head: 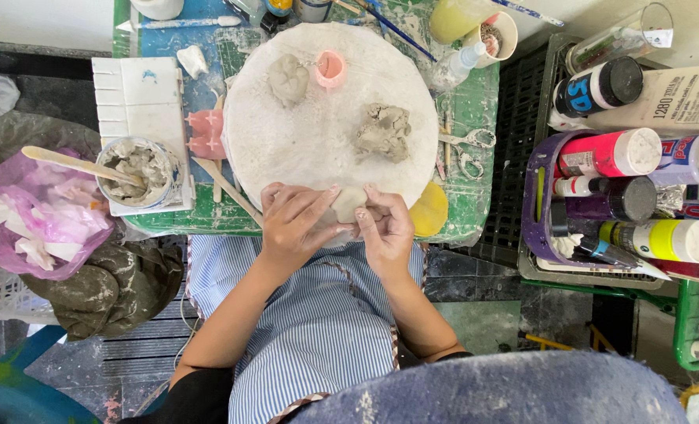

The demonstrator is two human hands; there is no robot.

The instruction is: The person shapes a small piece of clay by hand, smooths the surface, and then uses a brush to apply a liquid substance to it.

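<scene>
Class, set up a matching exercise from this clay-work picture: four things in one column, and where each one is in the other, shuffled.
Things:
1. pale clay piece
2. wooden stick
3. pink cup
4. scissors

Places:
A. on the far part of the round board
B. on the green mat right of the board
C. between left hand and right hand
D. in the white tub of wet clay

Pairs: 1-C, 2-D, 3-A, 4-B

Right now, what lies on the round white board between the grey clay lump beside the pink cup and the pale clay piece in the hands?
Head view: only bare round white board lies between the grey clay lump and the pale clay piece held by both hands.
</scene>
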